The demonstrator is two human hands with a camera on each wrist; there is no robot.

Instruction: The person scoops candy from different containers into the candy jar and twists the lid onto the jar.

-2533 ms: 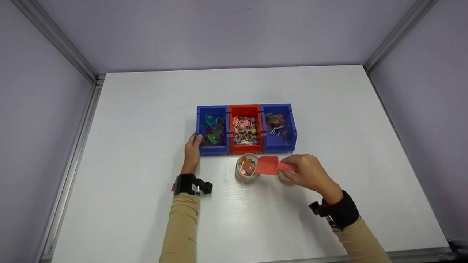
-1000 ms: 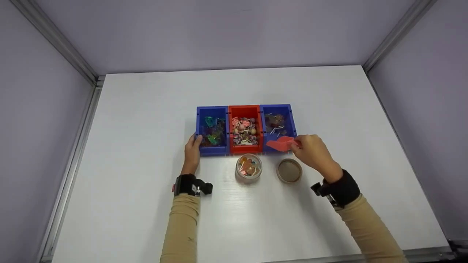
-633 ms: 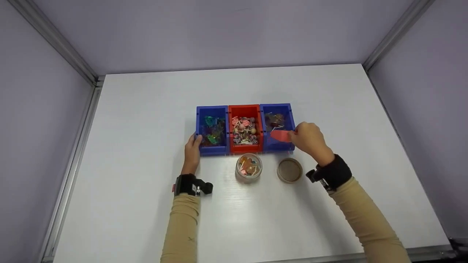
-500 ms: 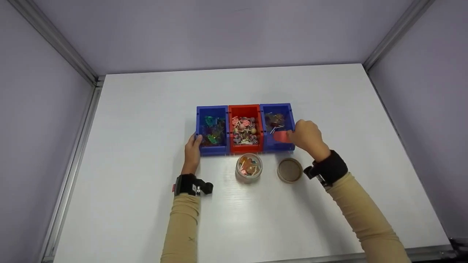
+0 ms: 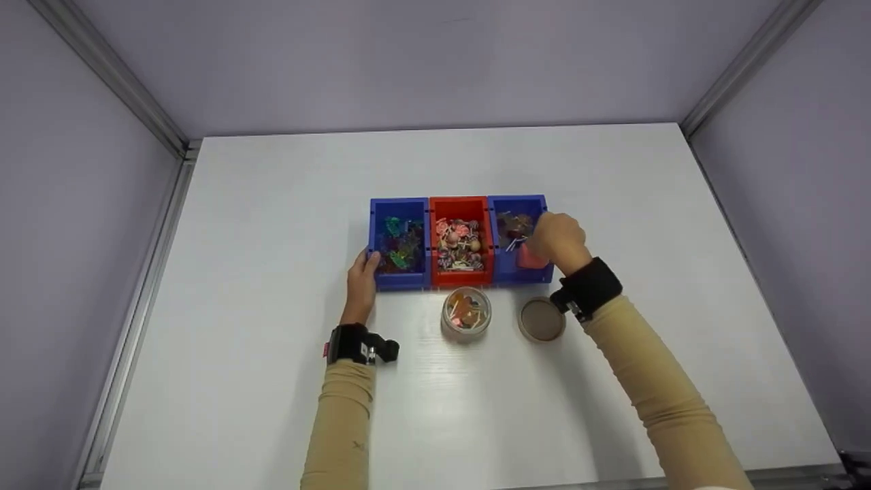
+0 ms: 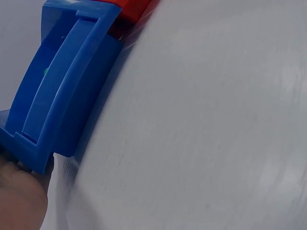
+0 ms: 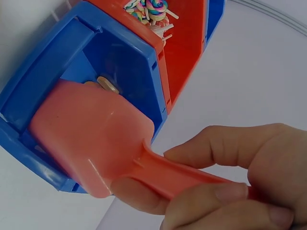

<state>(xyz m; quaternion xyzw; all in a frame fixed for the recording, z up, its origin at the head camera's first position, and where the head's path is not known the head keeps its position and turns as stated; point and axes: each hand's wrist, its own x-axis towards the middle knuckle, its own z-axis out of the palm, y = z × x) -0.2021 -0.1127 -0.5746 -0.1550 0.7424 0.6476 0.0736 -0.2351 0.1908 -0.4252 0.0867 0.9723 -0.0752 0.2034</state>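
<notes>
This is looking like a lab-style setting, with plain pale panels (image 5: pixel 435 68) enclosing a white table (image 5: pixel 272 190) on three sides. Grey metal framing (image 5: pixel 112 68) is running along the corners where the panels are meeting, and black wrist-worn camera bands (image 5: pixel 348 344) are adding to the test-station look.

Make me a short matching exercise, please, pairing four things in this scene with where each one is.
Things:
1. scoop
2. red bin
3. left hand
4. jar

Places:
A. at the outer side of the left blue bin
B. just in front of the red bin
C. in the right hand
D. between the left blue bin and the right blue bin

Right pairs: 1-C, 2-D, 3-A, 4-B
</notes>
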